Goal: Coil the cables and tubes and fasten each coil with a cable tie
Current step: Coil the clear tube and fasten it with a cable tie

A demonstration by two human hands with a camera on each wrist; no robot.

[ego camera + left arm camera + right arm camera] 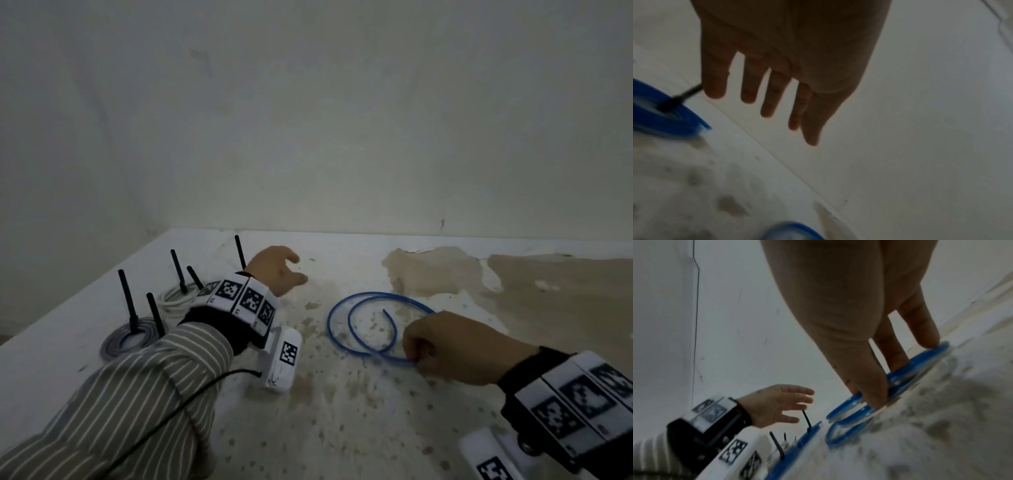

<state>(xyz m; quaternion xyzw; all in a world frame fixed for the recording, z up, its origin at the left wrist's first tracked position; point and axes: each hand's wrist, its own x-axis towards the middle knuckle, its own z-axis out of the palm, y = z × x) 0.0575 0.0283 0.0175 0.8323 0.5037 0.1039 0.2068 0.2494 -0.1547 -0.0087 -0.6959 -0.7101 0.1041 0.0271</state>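
A thin blue tube (376,293) lies on the stained white table (342,411) in two loose loops with one free end inside. My right hand (445,346) holds the near side of those loops. In the right wrist view its thumb and fingertips (898,360) come down on the tube (920,356) against the table. My left hand (277,270) hovers open over the far left of the table with its fingers (768,97) spread, holding nothing. A tied blue coil (663,123) with a black cable tie (688,92) lies just below it.
At the left stand finished coils with upright black tie tails: a grey coil (118,342) and a white coil (174,298). The blue coil (797,443) lies beside them. A wall runs along the table's far edge. A brown patch (548,291) marks the table at the right.
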